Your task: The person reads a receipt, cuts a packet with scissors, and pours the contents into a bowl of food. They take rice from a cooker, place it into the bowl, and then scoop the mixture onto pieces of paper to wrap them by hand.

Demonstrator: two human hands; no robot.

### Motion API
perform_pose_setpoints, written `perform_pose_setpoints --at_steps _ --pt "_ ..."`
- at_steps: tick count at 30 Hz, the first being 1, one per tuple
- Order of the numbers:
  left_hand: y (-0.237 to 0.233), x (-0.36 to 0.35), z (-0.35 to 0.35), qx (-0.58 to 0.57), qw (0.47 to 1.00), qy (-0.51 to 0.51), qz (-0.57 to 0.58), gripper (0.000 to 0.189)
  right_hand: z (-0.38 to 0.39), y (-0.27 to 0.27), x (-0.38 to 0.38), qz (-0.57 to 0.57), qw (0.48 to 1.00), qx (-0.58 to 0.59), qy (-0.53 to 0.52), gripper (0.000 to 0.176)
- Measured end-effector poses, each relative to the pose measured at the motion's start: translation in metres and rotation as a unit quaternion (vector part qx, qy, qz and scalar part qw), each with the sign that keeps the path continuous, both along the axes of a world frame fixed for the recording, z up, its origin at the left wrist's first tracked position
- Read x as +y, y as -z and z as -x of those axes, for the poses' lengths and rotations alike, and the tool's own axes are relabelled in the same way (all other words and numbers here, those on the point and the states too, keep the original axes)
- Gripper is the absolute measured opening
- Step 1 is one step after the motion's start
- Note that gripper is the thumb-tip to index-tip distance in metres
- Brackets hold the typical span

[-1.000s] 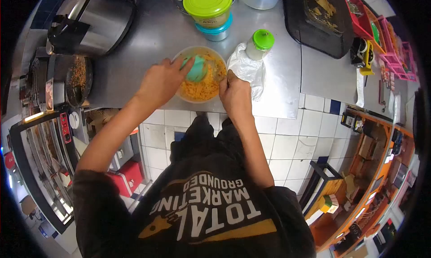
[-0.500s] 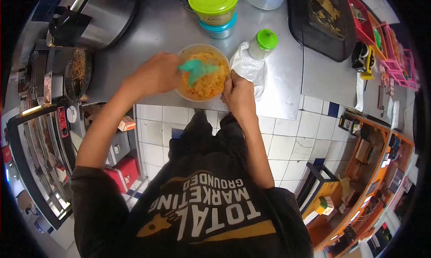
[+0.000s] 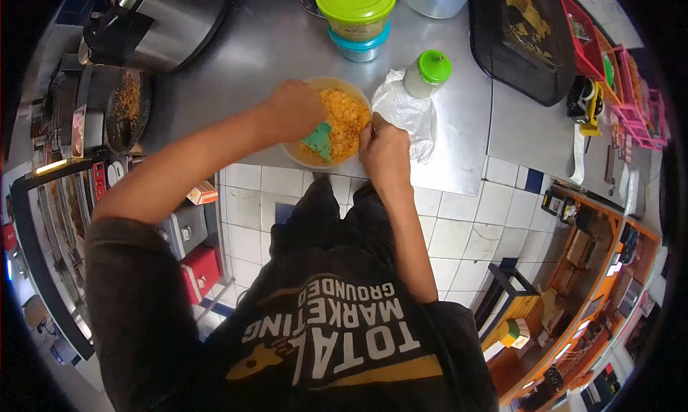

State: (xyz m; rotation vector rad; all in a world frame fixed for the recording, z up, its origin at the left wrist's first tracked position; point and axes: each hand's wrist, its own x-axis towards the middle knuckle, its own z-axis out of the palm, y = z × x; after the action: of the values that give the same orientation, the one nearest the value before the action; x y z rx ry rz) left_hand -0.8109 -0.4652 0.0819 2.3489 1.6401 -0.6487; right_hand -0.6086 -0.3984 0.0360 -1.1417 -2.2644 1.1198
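Observation:
A round pale bowl point(image 3: 295, 151) stands near the front edge of the metal counter, with an orange crumbly mixture point(image 3: 342, 115) inside. My left hand point(image 3: 294, 109) is closed over the bowl's left part, and from it the green spatula point(image 3: 318, 140) points down into the mixture. The spatula's handle is hidden by the fingers. My right hand point(image 3: 385, 148) grips the bowl's right rim, thumb and fingers pressed together. Just right of the bowl lies a crumpled white plastic bag point(image 3: 408, 118), with a green-lidded jar point(image 3: 428, 75) at its upper edge.
Stacked lidded containers point(image 3: 357, 12) and a clear tub point(image 3: 438, 2) stand behind the bowl. A dark tray point(image 3: 523, 75) lies at the back right, near pink baskets point(image 3: 638, 118). A large steel pot point(image 3: 172, 25) and a dark pan point(image 3: 127, 115) are at the left.
My left hand has moved slightly right and up over the bowl, its elbow farther out. The spatula blade now sits lower in the mixture, less blurred. My right hand still holds the rim.

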Motion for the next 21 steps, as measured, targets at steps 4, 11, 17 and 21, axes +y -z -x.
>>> perform_pose_setpoints --at_steps 4,11,17,21 --pt "0.005 -0.028 -0.021 0.012 0.992 -0.069 -0.109 0.035 -0.003 0.000 0.001 -0.003 1.000 0.017 -0.011 0.012" --pt "-0.035 -0.037 -0.045 0.065 0.936 -0.290 -0.186 0.058 -0.004 -0.002 0.002 -0.007 0.999 -0.009 -0.037 0.013" --pt "-0.003 -0.038 -0.016 -0.109 0.981 -0.120 -0.102 0.053 -0.001 0.000 -0.001 -0.011 1.000 -0.002 -0.027 0.015" --pt "-0.052 -0.028 -0.008 -0.091 0.984 -0.152 0.038 0.053 0.001 -0.007 -0.006 -0.024 0.999 -0.021 0.001 0.015"
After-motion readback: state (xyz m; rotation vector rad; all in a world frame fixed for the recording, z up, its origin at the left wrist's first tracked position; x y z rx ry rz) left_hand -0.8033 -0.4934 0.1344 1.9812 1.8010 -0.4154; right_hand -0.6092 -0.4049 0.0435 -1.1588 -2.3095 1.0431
